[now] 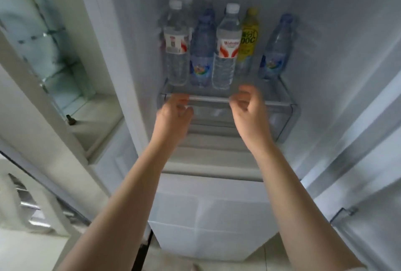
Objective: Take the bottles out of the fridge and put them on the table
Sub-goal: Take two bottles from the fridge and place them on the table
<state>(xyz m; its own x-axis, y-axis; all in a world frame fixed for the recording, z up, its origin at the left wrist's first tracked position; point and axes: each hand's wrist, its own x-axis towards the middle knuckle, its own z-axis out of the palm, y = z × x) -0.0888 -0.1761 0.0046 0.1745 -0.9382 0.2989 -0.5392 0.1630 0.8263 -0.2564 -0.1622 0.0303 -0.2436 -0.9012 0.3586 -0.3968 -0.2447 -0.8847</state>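
Note:
Several bottles stand upright on a glass shelf (277, 101) inside the open fridge. From left: a clear bottle with a red and white label (176, 47), a blue bottle (201, 53), another clear red-labelled bottle (226, 49), a yellow bottle (248, 40), and a blue bottle apart at the right (275, 49). More bottle tops show behind the left ones. My left hand (173, 116) and my right hand (249, 108) are raised just below the shelf's front edge, fingers loosely curled and holding nothing. Both hands are blurred.
The fridge door (43, 75) stands open on the left with door racks. A clear drawer (288, 123) sits under the shelf, and white drawer fronts (208, 216) lie below. The right fridge wall (347, 75) is close.

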